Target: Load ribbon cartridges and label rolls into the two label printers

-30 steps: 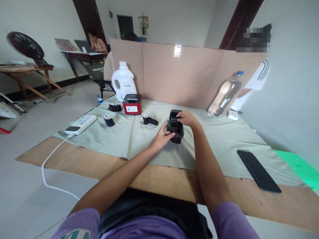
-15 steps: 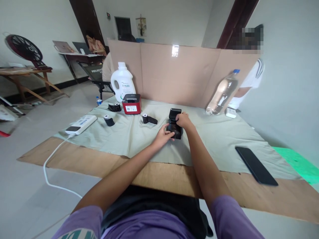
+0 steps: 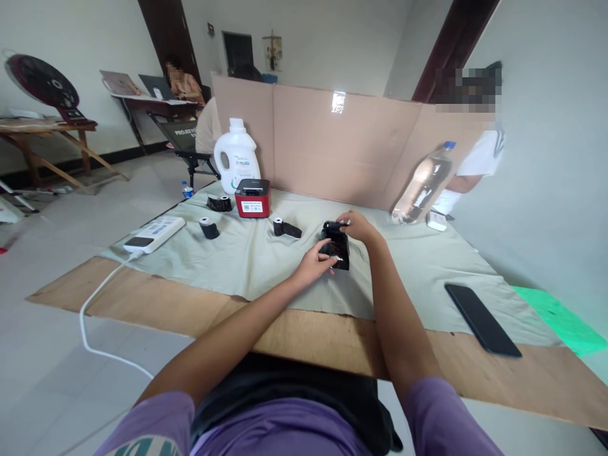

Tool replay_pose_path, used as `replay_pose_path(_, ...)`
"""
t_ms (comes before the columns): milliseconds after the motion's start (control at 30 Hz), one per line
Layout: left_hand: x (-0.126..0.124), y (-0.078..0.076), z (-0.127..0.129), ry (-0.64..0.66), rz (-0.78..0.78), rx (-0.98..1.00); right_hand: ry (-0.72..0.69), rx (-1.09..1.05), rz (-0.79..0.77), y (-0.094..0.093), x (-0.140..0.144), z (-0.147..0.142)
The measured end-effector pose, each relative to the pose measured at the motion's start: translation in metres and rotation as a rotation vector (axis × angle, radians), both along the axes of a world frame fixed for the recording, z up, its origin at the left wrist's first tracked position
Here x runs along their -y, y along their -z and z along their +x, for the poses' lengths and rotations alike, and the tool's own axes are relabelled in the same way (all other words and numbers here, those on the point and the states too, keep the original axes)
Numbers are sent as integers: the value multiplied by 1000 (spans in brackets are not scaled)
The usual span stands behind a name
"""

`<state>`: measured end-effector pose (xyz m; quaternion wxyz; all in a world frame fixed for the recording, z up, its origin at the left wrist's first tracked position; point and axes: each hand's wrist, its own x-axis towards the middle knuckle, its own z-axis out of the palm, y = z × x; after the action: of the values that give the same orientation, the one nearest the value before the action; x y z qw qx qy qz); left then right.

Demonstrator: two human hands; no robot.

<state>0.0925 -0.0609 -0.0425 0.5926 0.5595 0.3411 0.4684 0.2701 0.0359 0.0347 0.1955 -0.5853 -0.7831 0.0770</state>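
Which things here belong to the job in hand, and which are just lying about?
Likely in the job:
black device, touched by left hand and right hand
perhaps the black rolls

Apparently lying about:
red-black box
white jug
clear bottle
dark phone
corded white device

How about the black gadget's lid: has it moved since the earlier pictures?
Yes, downward: in the picture, the lid reached higher than the nearest roll before; now their tops are about level.
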Motion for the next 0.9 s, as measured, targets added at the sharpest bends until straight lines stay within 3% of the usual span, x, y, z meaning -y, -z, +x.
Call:
replay_pose_path(133,1,0,-2,8,35,-37,-24,45,-170,-9,10,1)
replay_pose_path(267,3,-1,-3,9,64,-49,168,-179,-122,-7,13,-3)
replay_pose_path(500,2,1,-2,26,68,-81,308,-422,-467,9,12,-4)
replay_pose_path(600,2,3,0,36,107,-90,404,-526,-540,10,12,-5)
replay_pose_path(733,0,5,-4,30,184,-73,480,-591,-429,18,23,-9)
replay_pose_path(833,-12,3,-16,-168,236,-155,507,-656,-232,35,43,-15)
replay_pose_path(900,-26,1,-25,-259,309,-345,505,-689,-95,50,58,-20)
